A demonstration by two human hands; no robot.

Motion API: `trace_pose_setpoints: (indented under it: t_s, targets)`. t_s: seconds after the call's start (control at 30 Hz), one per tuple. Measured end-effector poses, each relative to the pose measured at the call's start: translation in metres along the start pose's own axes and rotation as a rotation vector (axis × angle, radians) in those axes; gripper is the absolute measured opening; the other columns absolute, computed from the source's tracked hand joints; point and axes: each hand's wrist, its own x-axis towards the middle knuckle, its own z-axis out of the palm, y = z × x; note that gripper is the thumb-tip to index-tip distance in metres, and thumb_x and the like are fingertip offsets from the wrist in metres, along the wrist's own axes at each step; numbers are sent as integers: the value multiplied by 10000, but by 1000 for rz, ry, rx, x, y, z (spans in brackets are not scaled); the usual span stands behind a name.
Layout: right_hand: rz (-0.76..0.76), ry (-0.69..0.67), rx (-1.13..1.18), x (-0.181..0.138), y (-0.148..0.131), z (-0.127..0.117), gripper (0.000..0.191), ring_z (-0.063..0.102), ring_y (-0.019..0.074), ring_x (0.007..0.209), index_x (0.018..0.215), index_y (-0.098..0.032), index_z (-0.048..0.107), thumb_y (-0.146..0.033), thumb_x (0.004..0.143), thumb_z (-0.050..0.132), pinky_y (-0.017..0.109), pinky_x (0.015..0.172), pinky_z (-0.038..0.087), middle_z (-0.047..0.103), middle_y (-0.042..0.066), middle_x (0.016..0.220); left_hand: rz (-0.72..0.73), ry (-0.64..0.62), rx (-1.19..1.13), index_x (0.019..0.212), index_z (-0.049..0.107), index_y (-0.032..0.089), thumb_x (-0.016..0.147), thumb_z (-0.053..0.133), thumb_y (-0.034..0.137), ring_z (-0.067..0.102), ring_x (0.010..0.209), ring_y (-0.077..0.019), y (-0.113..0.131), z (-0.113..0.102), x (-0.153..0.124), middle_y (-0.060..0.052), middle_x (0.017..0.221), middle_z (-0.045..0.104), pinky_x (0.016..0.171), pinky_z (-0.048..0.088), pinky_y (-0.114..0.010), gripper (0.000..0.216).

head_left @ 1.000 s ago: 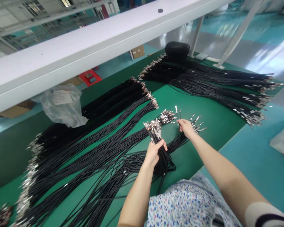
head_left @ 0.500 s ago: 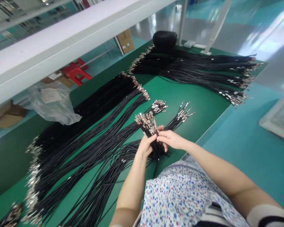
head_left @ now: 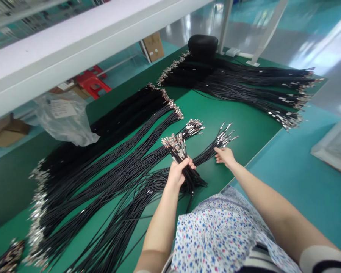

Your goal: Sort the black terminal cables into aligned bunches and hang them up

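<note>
My left hand [head_left: 178, 172] is closed around a thick bundle of black cables [head_left: 190, 176]. Their metal terminals [head_left: 174, 144] point up and away above my fist, and the cables hang down past it. To the right, my right hand [head_left: 225, 156] is at the near edge of a smaller cable bundle [head_left: 208, 151] lying on the table, just below its silvery terminals [head_left: 226, 136]. Its fingers look parted, with no cable visible between them; whether the fingertips touch the bundle, I cannot tell. Another bundle's terminals [head_left: 194, 127] lie behind my left hand.
Long rows of black cables [head_left: 102, 182] spread across the green table [head_left: 204, 108], with more cables [head_left: 244, 81] at the far right. A white shelf beam [head_left: 82, 45] crosses above. A plastic bag [head_left: 66, 117] hangs at the left, and a black rounded object [head_left: 203, 45] stands at the back.
My right hand has left the bundle in my left hand and moved right to the smaller bundle. My left hand keeps its hold. The view has shifted slightly.
</note>
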Motion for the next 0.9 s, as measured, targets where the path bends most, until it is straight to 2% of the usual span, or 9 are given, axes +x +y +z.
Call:
trace_pose_setpoints:
  t_s: [0.07, 0.17, 0.37, 0.43, 0.5, 0.57, 0.63, 0.8, 0.9]
  targets:
    - [22, 49, -29, 20, 5, -2, 203, 447, 94, 310, 668, -130, 445, -273, 770, 547, 224, 311, 421, 482, -2, 416, -11, 6, 7, 782, 533, 107, 673, 644, 202, 479, 498, -79, 0, -2, 4, 14, 564, 474, 559, 419, -265, 183]
    - [18, 77, -29, 32, 8, 3, 164, 450, 91, 315, 650, -130, 440, -198, 754, 547, 218, 320, 423, 487, 0, 421, -52, 10, 57, 868, 551, 96, 630, 672, 183, 448, 462, -68, -3, -4, 11, 23, 532, 463, 509, 382, -239, 280]
    - [-150, 29, 31, 7, 3, -2, 192, 405, 48, 326, 635, -150, 409, -230, 767, 522, 173, 331, 388, 477, -37, 464, -76, 53, 176, 725, 577, 73, 609, 680, 220, 457, 445, -72, -3, -4, 19, -7, 517, 498, 484, 378, -229, 213]
    - [-251, -41, -14, -11, -3, -9, 209, 402, 53, 322, 630, -158, 399, -261, 750, 535, 172, 320, 359, 479, -38, 464, -78, 68, 220, 762, 608, 59, 623, 674, 238, 485, 480, -84, -3, -2, 20, -32, 543, 537, 490, 390, -221, 235]
    - [-372, -198, -121, -31, -12, -13, 227, 412, 64, 324, 640, -161, 406, -314, 737, 542, 182, 320, 347, 489, -34, 473, -57, 94, 221, 822, 628, 65, 608, 686, 224, 543, 592, -107, -5, 1, 20, -80, 715, 614, 539, 429, -222, 273]
    - [-483, -388, -287, -51, -21, -13, 245, 435, 74, 340, 643, -162, 415, -358, 742, 525, 189, 337, 349, 505, -26, 491, -35, 90, 204, 862, 639, 80, 585, 702, 205, 582, 781, -159, -8, 5, 20, -120, 940, 623, 649, 470, -252, 310]
    - [-563, -517, -440, -68, -27, -8, 251, 455, 76, 357, 631, -161, 415, -360, 756, 501, 185, 354, 343, 513, -22, 500, -31, 54, 194, 888, 645, 84, 584, 705, 208, 570, 914, -209, -11, 7, 19, -136, 1021, 608, 754, 470, -303, 333]
    - [-708, -591, -547, -87, -27, 11, 242, 469, 68, 381, 613, -160, 402, -319, 784, 465, 173, 389, 342, 507, -27, 497, -52, 8, 202, 867, 656, 74, 602, 698, 228, 597, 842, -209, -10, 9, 11, -141, 968, 630, 807, 446, -347, 310]
    - [-693, -625, -503, -87, -23, 17, 247, 463, 68, 373, 619, -160, 408, -336, 779, 475, 176, 380, 342, 505, -30, 498, -61, -29, 202, 878, 655, 85, 604, 695, 213, 598, 826, -197, -6, 9, 7, -125, 956, 633, 809, 441, -337, 305]
